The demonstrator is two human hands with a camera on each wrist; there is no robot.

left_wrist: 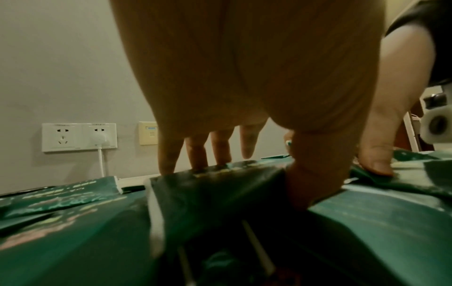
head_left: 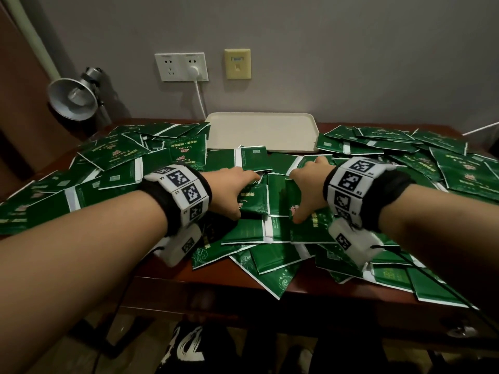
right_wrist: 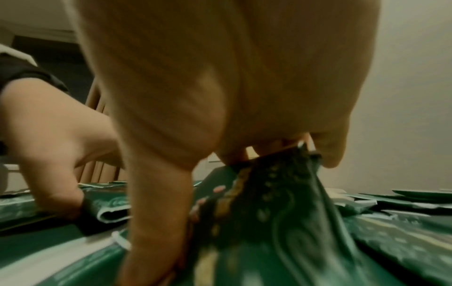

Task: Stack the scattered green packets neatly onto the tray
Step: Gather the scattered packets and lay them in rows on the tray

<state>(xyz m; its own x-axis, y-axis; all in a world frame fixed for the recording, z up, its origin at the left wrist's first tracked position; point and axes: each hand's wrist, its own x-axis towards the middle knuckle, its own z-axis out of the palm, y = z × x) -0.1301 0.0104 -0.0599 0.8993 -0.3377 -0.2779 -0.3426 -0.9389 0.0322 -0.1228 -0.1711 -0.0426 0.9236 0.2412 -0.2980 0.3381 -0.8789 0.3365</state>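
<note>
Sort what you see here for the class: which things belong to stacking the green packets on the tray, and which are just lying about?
Part of the job:
green packets
tray
left hand
right hand

Just lying about:
desk lamp
wall sockets
white plug and cable
yellow wall plate

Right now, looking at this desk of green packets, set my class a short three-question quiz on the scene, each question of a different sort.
1. True or false: the tray holds a finished stack.
2. Which hand grips a packet that it has lifted at one end? A) left hand B) right hand
3. Fill in: the tray sits against the ____.

Key: 1 false, the tray holds no stack; 2 B; 3 wall.
</note>
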